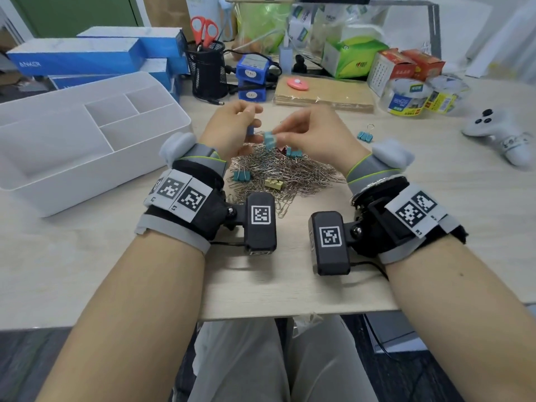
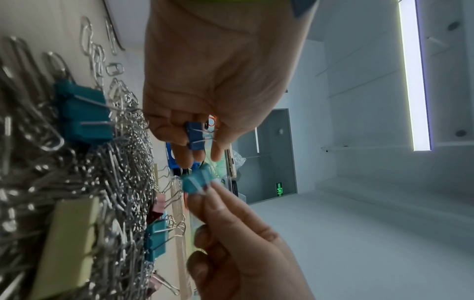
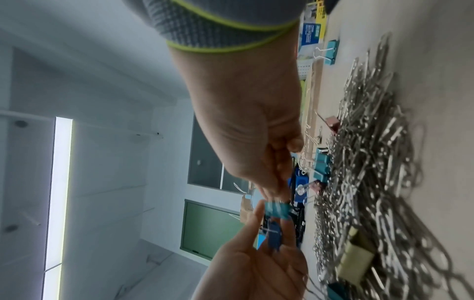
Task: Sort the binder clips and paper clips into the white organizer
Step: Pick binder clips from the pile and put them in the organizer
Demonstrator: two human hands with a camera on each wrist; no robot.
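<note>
Left hand [image 1: 232,126] pinches a small dark-blue binder clip [image 2: 194,136] btwn thumb and fingers. Right hand [image 1: 311,134] pinches a teal binder clip [image 1: 269,139] by its wire handles, just above the paper clip pile [image 1: 278,172]. The two held clips sit v. close, nearly touching.

Risks, as a guess: the wire-handle grip looks thin, so the teal clip could swing or drop back into the pile and snag paper clips. If it's passed to the left hand, two clips in one pinch may slip. A wire handle could also hook stray paper clips and carry them to the wrong slot.

Around: white organizer [image 1: 43,181] at 9 o'clock of the pile, its slots look bare. More teal clips [image 1: 241,176], a yellow clip [image 1: 274,183] and a dark red one lie in the pile; a lone teal clip [image 1: 365,136] at 2 o'clock. Pen cup w/ scissors [image 1: 206,69] at 11, game controller [image 1: 501,134] at 3. Nothing blocks the way to the organizer.
</note>
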